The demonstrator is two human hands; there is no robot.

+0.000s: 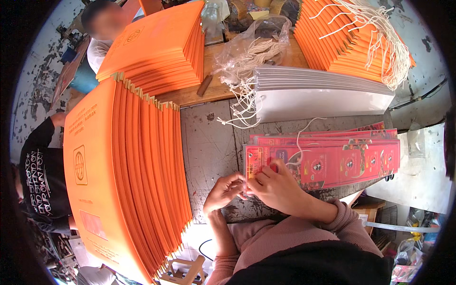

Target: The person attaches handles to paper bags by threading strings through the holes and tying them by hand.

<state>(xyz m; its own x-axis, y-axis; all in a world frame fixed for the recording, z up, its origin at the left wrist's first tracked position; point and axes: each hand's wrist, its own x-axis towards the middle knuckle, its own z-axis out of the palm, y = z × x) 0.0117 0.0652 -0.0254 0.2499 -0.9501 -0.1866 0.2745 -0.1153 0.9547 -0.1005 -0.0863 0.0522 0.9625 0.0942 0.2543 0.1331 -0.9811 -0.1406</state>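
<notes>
A stack of red laminated sheets (349, 164), printed like menus, lies across the table before me, its left end under my hands. My left hand (224, 191) is closed at that end, its fingertips on the near left corner of the top sheet. Over the same corner, my right hand (279, 189) is curled in a pinch, its fingertips close to the left ones. A white cord (299, 138) trails over the sheets and runs in to the right fingers. What lies exactly between the fingertips is hidden.
Orange folders (147, 142) stand in a tall stack at left; more orange folders (156, 45) lie behind. White boards with cords (323, 102) sit beyond the sheets. A plastic bag of cords (261, 50) and corded orange folders (346, 47) are farther back. Two people are at left.
</notes>
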